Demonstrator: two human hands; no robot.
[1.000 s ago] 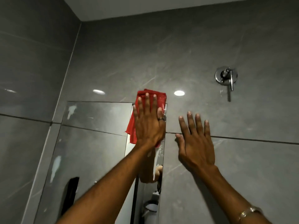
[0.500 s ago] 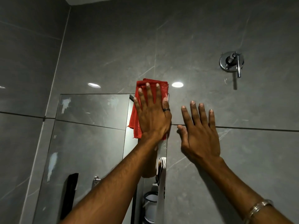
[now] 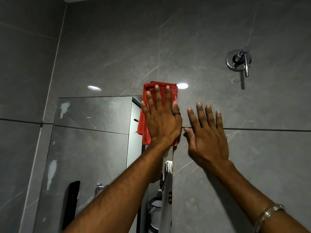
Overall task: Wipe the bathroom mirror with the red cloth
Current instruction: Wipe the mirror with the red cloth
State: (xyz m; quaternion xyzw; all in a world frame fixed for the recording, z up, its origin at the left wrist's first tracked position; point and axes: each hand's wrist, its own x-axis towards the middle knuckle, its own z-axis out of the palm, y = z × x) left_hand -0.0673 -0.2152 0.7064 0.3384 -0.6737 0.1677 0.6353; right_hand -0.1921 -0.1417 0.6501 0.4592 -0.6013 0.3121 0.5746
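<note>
The red cloth (image 3: 143, 121) lies folded flat over the upper right corner of the bathroom mirror (image 3: 87, 148), its top edge reaching onto the grey tile above. My left hand (image 3: 161, 120), with a dark ring on one finger, presses the cloth against the glass, palm flat and fingers spread. My right hand (image 3: 207, 137) rests flat and open on the grey wall tile just right of the mirror's edge, holding nothing. White smears show on the mirror's left side.
A chrome shower valve (image 3: 239, 62) with a lever sticks out of the wall at the upper right. A side wall meets the mirror wall on the left. The mirror reflects a dark hanging item (image 3: 71, 202), a chrome hook and a white garment.
My left hand and the cloth have crept slightly upward over the mirror's top corner. My right hand stays flat on the tile beside it. The view has shifted a little.
</note>
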